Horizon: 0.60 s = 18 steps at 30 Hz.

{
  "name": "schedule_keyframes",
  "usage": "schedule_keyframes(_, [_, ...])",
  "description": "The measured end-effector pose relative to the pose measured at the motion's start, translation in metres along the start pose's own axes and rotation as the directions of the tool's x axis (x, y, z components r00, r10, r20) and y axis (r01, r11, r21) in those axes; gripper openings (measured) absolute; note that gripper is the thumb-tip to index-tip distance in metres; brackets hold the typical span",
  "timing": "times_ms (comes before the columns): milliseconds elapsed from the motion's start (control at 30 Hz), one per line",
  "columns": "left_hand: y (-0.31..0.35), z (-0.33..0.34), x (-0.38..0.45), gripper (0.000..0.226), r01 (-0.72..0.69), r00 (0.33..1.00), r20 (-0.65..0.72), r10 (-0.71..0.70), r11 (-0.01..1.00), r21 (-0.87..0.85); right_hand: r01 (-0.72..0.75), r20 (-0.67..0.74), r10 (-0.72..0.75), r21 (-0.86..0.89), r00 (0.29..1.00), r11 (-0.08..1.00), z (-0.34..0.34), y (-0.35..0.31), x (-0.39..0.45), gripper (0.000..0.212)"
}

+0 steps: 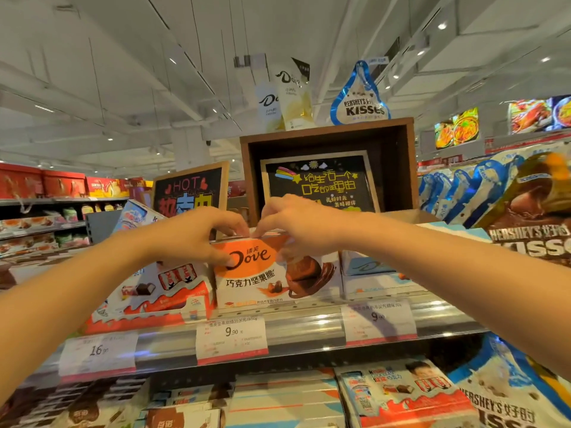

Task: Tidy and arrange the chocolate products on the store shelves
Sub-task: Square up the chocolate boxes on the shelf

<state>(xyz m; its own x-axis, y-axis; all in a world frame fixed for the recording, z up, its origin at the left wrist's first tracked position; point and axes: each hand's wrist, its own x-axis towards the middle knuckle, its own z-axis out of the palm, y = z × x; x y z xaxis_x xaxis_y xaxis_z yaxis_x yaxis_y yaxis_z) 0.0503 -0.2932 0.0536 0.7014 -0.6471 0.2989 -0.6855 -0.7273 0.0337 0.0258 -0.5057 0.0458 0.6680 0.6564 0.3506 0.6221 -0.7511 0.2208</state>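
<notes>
Where hands (247,233) meet — steel shelf (309,327), white ceiling (123,72)

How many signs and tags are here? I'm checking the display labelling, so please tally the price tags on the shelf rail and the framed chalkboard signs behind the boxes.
Price tags on the shelf rail: 3 ()
Framed chalkboard signs: 2 ()
Total: 5

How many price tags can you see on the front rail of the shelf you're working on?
3. One price tag sits left, under the Kinder box; one under the orange Dove box; one right. The arms may hide others.
</notes>
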Motion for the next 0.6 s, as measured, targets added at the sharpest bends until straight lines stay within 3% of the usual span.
schedule_keyframes(67, [0.006, 0.001, 0.002, 0.028, -0.011, 1.0, -0.016, 0.013, 0.996, 0.093, -0.002, -0.021, 0.001, -0.017, 1.0, 1.0, 0.0, 0.002, -0.004, 0.049])
schedule_keyframes(167, [0.021, 0.003, 0.01, 0.026, -0.045, 0.994, -0.091, 0.057, 0.991, 0.125, -0.026, -0.09, 0.04, 0.148, 0.995, 0.989, -0.002, 0.001, -0.016, 0.046])
schedule_keyframes(267, [0.044, 0.005, 0.023, 0.041, -0.092, 0.973, -0.21, 0.099, 0.995, 0.042, -0.037, -0.263, 0.104, 0.247, 0.959, 0.968, -0.009, 0.008, -0.035, 0.038])
schedule_keyframes(333, [0.061, 0.008, 0.033, 0.036, -0.116, 0.954, -0.277, 0.112, 0.993, 0.0, -0.066, -0.333, 0.19, 0.349, 0.924, 0.935, -0.018, 0.018, -0.053, 0.029])
schedule_keyframes(467, [0.1, 0.012, 0.057, 0.029, -0.171, 0.933, -0.338, 0.122, 0.978, -0.118, -0.124, -0.401, 0.353, 0.496, 0.845, 0.86, -0.038, 0.045, -0.095, 0.011])
schedule_keyframes(600, [0.145, 0.022, 0.088, 0.015, -0.213, 0.928, -0.351, 0.121, 0.948, -0.236, -0.187, -0.419, 0.463, 0.551, 0.781, 0.813, -0.059, 0.076, -0.149, 0.017])
